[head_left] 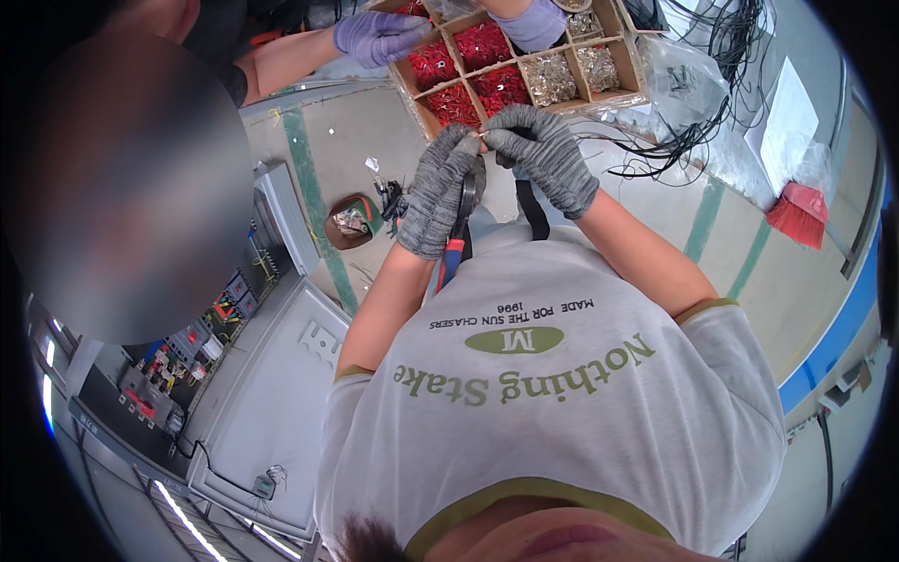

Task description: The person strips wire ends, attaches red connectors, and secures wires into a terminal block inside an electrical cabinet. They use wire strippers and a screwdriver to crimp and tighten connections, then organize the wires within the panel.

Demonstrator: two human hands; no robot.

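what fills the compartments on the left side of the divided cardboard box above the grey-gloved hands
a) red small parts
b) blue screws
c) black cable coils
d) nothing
a: the left compartments of the cardboard box are packed with red small parts, while the right ones hold silvery pieces.

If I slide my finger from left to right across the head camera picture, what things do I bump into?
Grey cabinet with coloured wiring → small brown bowl on the floor → left hand in a grey glove → right hand in a grey glove → tangle of black wires → red broom head.
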